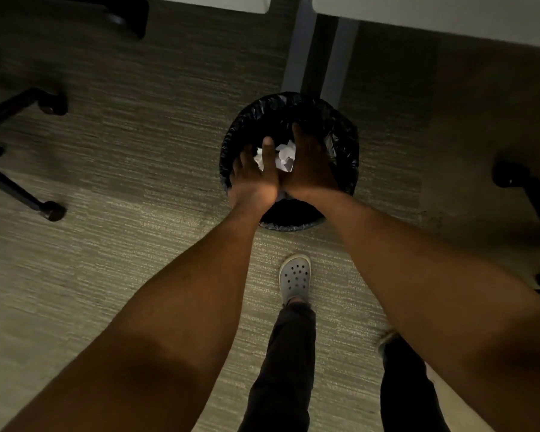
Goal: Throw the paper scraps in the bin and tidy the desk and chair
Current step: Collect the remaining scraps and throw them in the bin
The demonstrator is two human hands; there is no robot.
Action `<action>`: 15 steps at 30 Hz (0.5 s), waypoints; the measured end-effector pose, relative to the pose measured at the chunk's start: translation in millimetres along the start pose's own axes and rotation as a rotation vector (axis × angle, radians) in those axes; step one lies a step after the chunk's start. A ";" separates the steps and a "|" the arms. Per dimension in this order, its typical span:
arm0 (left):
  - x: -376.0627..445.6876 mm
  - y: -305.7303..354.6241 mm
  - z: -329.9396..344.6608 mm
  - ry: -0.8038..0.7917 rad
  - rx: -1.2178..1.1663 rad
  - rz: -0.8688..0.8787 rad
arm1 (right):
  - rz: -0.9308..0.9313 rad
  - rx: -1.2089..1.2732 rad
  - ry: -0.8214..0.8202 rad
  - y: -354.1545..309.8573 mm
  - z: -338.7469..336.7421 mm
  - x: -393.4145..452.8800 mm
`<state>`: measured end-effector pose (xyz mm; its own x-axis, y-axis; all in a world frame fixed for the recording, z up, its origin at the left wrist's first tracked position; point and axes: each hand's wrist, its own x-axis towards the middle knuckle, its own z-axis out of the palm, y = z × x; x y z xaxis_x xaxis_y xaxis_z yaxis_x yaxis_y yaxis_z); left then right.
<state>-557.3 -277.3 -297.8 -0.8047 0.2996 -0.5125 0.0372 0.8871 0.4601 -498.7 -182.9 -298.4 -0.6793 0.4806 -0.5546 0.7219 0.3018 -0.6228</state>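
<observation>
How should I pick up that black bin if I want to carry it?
Grip the bin by its round top rim, one hand on each side, coming straight down from above. It stands upright and open on the carpet, and a loose black bag folds over the rim, so pinch bag and rim together. Both hands hover over it now with paper scraps.

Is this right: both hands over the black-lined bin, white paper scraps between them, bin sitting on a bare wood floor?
Not quite. In the head view the bin sits on carpet, not wood. Otherwise correct: both hands, left and right, over it with white paper scraps between.
</observation>
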 end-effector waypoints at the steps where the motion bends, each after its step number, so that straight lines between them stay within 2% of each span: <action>1: -0.7 -3.0 -0.9 -0.032 -0.011 0.001 | 0.004 -0.104 -0.036 3.1 2.5 2.0; 3: -5.1 -9.3 -2.7 -0.085 0.038 -0.013 | -0.003 -0.238 -0.047 5.3 3.8 0.7; 7: -22.5 -17.6 -9.7 -0.107 0.252 0.018 | -0.055 -0.293 -0.068 8.9 3.1 -8.6; 15: -73.8 -3.3 -14.0 -0.169 0.321 0.107 | -0.097 -0.348 -0.010 13.6 -24.7 -61.8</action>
<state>-506.4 -307.3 -251.3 -0.6780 0.4267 -0.5986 0.3210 0.9044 0.2810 -443.6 -188.2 -259.0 -0.7468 0.4287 -0.5084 0.6546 0.6087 -0.4483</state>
